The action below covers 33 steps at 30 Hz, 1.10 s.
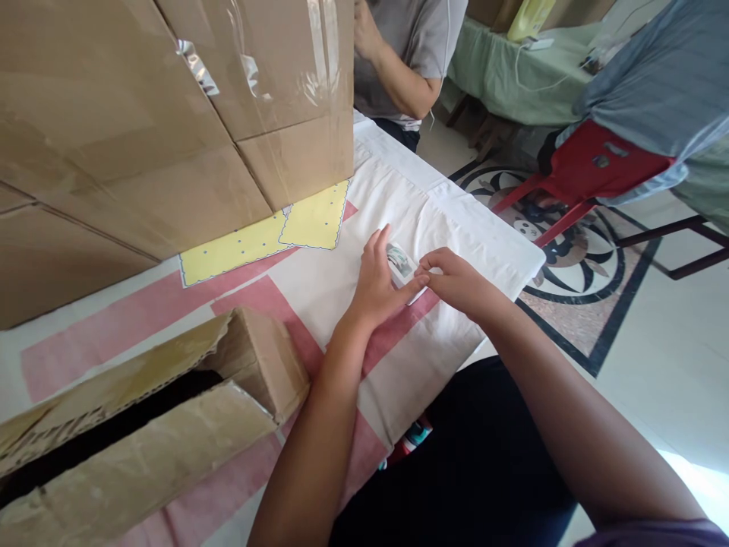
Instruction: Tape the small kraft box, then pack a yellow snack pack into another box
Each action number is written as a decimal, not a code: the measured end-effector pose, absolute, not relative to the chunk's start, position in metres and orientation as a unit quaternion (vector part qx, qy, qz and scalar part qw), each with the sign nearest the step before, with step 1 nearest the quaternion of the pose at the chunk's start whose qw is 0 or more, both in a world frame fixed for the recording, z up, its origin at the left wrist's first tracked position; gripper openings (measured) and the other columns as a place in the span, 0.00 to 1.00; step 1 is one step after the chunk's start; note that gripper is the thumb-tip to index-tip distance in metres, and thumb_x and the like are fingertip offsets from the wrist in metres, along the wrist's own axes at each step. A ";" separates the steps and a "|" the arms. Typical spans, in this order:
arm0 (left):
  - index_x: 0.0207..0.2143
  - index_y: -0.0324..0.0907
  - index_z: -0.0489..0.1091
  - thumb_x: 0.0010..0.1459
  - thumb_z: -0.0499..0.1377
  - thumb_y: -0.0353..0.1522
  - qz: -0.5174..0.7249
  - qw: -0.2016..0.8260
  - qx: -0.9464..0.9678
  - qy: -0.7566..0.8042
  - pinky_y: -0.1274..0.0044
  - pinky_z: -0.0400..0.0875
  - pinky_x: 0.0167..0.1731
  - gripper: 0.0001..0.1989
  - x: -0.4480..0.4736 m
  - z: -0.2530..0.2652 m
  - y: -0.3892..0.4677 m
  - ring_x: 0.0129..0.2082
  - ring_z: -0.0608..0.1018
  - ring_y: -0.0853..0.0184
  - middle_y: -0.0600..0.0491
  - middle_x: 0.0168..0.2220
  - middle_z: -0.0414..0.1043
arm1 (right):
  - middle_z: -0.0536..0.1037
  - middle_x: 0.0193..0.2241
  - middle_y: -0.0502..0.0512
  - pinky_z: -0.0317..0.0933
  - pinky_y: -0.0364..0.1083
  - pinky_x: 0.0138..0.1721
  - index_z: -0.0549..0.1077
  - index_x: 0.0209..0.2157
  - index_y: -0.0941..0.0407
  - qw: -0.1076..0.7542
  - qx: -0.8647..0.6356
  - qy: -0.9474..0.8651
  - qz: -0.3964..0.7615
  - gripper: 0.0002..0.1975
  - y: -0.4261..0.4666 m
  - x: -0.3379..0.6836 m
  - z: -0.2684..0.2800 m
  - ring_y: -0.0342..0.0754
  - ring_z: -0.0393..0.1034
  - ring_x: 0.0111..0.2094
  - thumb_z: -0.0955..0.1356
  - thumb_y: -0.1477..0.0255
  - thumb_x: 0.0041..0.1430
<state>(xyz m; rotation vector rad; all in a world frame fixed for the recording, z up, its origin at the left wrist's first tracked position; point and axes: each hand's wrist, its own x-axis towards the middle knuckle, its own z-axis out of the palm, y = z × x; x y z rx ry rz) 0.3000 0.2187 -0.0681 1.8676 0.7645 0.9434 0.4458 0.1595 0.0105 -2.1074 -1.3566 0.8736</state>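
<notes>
A small white box [401, 262] with a greyish-green picture on its top rests on the cloth-covered table; I cannot tell whether it is a closed box or a stack of cards. My left hand [379, 282] wraps its left side, fingers along the far edge and thumb across the near edge. At the right edge, the bent, pinched fingers of my right hand [452, 279] touch the same white box. The fingertips of both hands meet near its near right corner, which they partly hide.
Large taped cardboard boxes [130, 129] wall off the far left. Yellow scalloped sheets [316, 216] lie at their base. An open cardboard box [279, 365] stands at near left. Across the table [449, 205] sits a person [407, 76]. A red chair [607, 163] stands at right.
</notes>
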 end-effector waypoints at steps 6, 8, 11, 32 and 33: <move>0.70 0.50 0.40 0.45 0.72 0.46 0.342 0.362 0.822 0.278 0.49 0.53 0.65 0.58 0.306 -0.067 0.210 0.72 0.47 0.45 0.38 0.73 0.37 | 0.73 0.43 0.56 0.64 0.47 0.36 0.71 0.27 0.55 0.309 -0.763 -0.451 0.344 0.06 0.154 0.458 0.024 0.52 0.69 0.42 0.66 0.69 0.56; 0.70 0.49 0.43 0.45 0.72 0.43 0.346 0.350 0.820 0.293 0.49 0.56 0.63 0.56 0.311 -0.066 0.205 0.70 0.52 0.44 0.37 0.71 0.43 | 0.73 0.41 0.55 0.63 0.47 0.35 0.71 0.26 0.55 0.302 -0.767 -0.457 0.334 0.06 0.150 0.462 0.027 0.52 0.69 0.41 0.66 0.70 0.55; 0.69 0.47 0.46 0.45 0.71 0.41 0.359 0.340 0.813 0.308 0.51 0.59 0.62 0.54 0.315 -0.064 0.201 0.67 0.58 0.46 0.39 0.66 0.52 | 0.72 0.36 0.54 0.62 0.47 0.36 0.70 0.25 0.55 0.286 -0.769 -0.474 0.319 0.06 0.141 0.468 0.027 0.52 0.68 0.41 0.66 0.71 0.55; 0.68 0.52 0.43 0.42 0.72 0.36 0.356 0.362 0.797 0.327 0.58 0.63 0.60 0.57 0.316 -0.063 0.199 0.66 0.60 0.49 0.41 0.65 0.53 | 0.74 0.34 0.56 0.66 0.49 0.40 0.71 0.29 0.56 0.212 -0.721 -0.468 0.465 0.12 0.104 0.488 0.003 0.49 0.69 0.37 0.62 0.66 0.62; 0.68 0.52 0.44 0.42 0.72 0.36 0.356 0.362 0.798 0.326 0.58 0.63 0.60 0.56 0.317 -0.062 0.199 0.66 0.60 0.49 0.41 0.65 0.53 | 0.74 0.34 0.56 0.66 0.49 0.41 0.71 0.29 0.56 0.215 -0.718 -0.467 0.470 0.12 0.104 0.489 0.004 0.49 0.69 0.37 0.62 0.66 0.62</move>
